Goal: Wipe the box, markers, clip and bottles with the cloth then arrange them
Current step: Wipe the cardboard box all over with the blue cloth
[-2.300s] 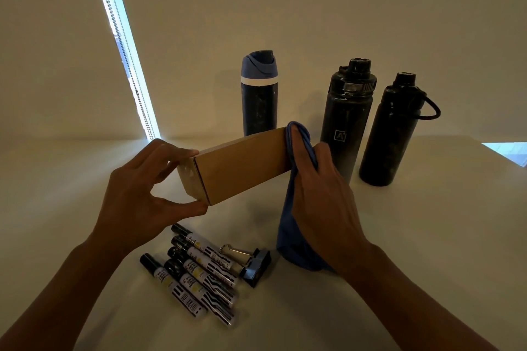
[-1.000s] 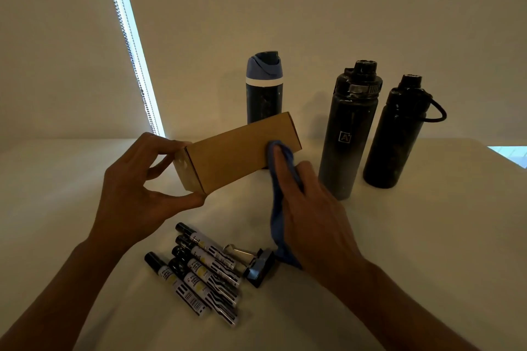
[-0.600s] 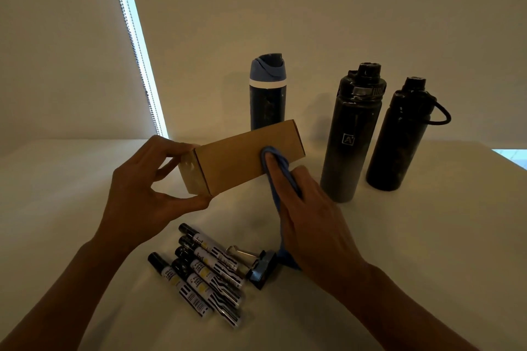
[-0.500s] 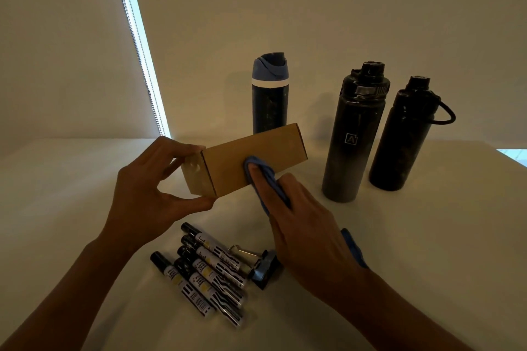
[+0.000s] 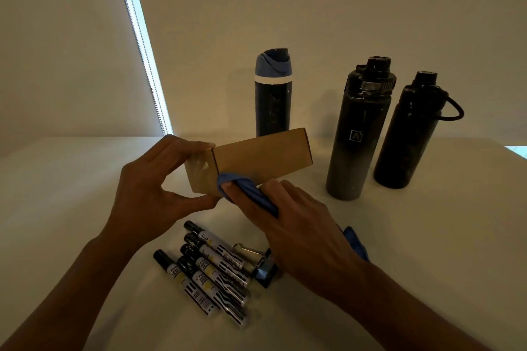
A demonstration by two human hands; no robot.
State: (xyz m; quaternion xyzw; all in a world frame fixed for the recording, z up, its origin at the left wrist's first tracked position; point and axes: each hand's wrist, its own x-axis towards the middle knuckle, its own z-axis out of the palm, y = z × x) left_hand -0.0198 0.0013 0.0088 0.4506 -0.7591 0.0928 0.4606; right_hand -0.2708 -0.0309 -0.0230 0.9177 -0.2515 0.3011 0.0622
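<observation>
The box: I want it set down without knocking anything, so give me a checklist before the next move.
1. Left hand grip on the box end: ok, thumb and fingers pinch it.
2. Cloth against the box under the right hand: ok.
3. Box lifted off the table: ok.
4. Markers and clip lie beneath the hands: not ok for setting down there.
5. Bottles upright behind: ok.
6. Box's far side wiped: cannot tell.
</observation>
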